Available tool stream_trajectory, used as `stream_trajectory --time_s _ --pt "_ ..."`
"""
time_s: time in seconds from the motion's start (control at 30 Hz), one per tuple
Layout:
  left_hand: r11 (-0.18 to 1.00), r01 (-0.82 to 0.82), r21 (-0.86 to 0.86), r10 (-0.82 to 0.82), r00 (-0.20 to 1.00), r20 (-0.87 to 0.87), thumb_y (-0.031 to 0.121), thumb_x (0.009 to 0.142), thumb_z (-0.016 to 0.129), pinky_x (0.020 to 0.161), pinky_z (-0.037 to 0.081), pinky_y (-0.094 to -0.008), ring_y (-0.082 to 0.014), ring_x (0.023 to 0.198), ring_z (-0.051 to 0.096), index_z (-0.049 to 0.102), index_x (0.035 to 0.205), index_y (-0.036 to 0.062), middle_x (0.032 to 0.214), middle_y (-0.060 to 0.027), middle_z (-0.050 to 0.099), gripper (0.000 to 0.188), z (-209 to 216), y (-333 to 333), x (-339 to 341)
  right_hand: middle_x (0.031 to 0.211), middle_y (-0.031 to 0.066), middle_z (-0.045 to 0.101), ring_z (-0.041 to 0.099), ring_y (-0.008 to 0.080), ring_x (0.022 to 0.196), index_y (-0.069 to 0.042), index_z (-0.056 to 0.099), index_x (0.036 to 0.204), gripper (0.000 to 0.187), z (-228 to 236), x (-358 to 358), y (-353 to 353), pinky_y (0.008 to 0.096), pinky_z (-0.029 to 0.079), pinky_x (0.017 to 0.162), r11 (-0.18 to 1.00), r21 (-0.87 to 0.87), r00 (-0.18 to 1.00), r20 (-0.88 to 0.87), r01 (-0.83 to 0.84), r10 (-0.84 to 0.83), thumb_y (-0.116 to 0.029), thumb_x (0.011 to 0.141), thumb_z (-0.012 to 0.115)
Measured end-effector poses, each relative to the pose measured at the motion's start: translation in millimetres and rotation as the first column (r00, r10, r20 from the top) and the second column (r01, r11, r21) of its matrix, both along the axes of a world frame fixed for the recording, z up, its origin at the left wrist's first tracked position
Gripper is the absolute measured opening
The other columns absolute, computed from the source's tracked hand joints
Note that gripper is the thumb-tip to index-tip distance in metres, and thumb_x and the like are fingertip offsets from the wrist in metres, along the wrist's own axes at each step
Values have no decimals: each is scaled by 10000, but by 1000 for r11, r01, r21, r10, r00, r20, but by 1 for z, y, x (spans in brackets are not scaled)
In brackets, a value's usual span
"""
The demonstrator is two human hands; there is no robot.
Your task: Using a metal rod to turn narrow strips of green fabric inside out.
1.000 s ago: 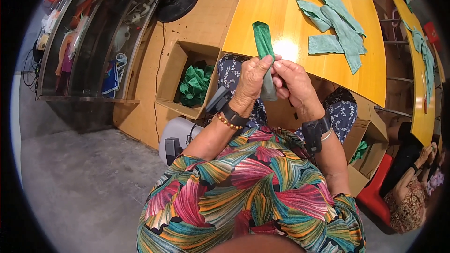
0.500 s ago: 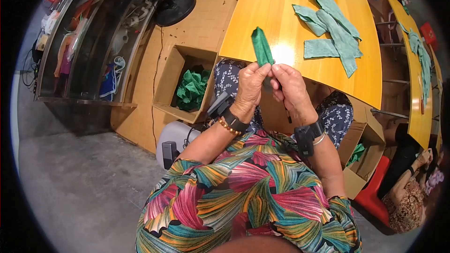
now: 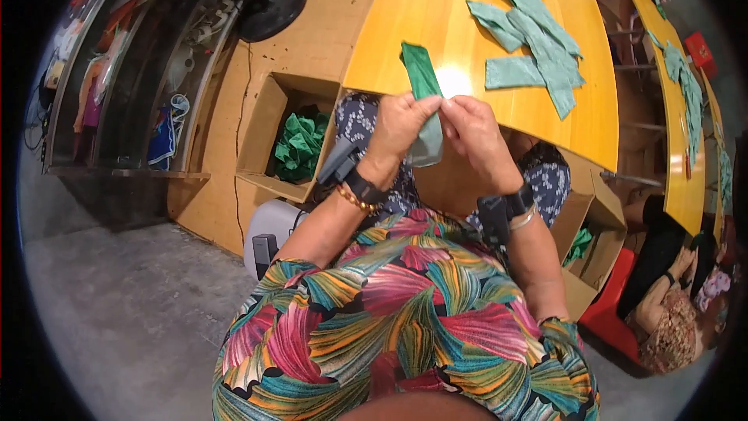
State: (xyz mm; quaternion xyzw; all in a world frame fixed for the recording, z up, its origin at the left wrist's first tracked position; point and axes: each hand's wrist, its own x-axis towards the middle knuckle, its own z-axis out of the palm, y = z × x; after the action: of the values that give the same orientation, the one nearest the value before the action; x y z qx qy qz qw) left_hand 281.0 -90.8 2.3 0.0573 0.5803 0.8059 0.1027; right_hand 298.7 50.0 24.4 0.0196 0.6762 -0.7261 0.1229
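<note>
Fabric strip (image 3: 421, 72) is up in the air between your hands, its dark green end pointing out over the near edge of the yellow table (image 3: 413, 12) and its paler end hanging below your fingers. Your left hand (image 3: 399, 129) pinches it across the middle, which probably steadies the whole length. Your right hand (image 3: 475, 131) has thumb and fingertips pressed together at the strip's right edge, just beside your left thumb; gripping so close likely gives you fine control of that one spot. Fingers underneath are hidden, so their hold can't be told. Farther out on the table, pale green strips (image 3: 543, 51) overlap loosely, perhaps laid there to be out of your way. Beside your left leg, a cardboard box (image 3: 255, 136) holds crumpled green fabric (image 3: 301, 146); a second box (image 3: 578, 295) stands on your right, both seemingly set within reach.
</note>
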Motion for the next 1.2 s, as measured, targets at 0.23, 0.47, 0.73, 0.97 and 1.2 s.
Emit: stream_trajectory --time_s 0.23,0.47,0.73,0.97,1.2 --pt "915 -92 394 -39 949 312 159 850 538 630 504 -292 -194 650 597 584 846 -57 757 -120 609 220 2 -6 -19 554 -37 448 375 48 475 -29 572 725 238 -2 7 5 210 302 429 999 38 999 -32 -19 20 -214 862 510" --pt "865 -47 500 -94 963 252 218 860 540 750 497 -452 -303 787 607 525 1009 -47 833 -156 614 305 1 -20 -29 532 55 445 431 86 513 19 544 724 242 -5 35 39 265 365 475 906 422 978 -204 45 46 -194 839 530" --pt "844 -38 535 -107 965 238 236 872 521 782 485 -484 -358 823 609 527 1008 -35 834 -182 618 304 3 -17 -26 586 160 476 467 260 509 8 538 746 234 -13 37 32 341 391 505 869 490 968 -246 74 56 -209 833 539" --pt "892 -11 452 -105 967 231 233 874 518 769 495 -461 -340 804 618 524 1002 -34 824 -177 621 296 -6 -7 -19 631 199 509 514 381 604 -4 539 740 229 -21 35 26 398 397 519 823 562 947 -299 78 114 -214 830 527" --pt "847 -105 521 -85 941 328 224 866 522 717 504 -430 -287 747 607 504 964 -6 801 -167 610 251 -14 9 -28 575 147 469 456 214 512 -3 531 726 233 -32 43 25 331 394 506 825 524 919 -393 214 11 -201 848 512"
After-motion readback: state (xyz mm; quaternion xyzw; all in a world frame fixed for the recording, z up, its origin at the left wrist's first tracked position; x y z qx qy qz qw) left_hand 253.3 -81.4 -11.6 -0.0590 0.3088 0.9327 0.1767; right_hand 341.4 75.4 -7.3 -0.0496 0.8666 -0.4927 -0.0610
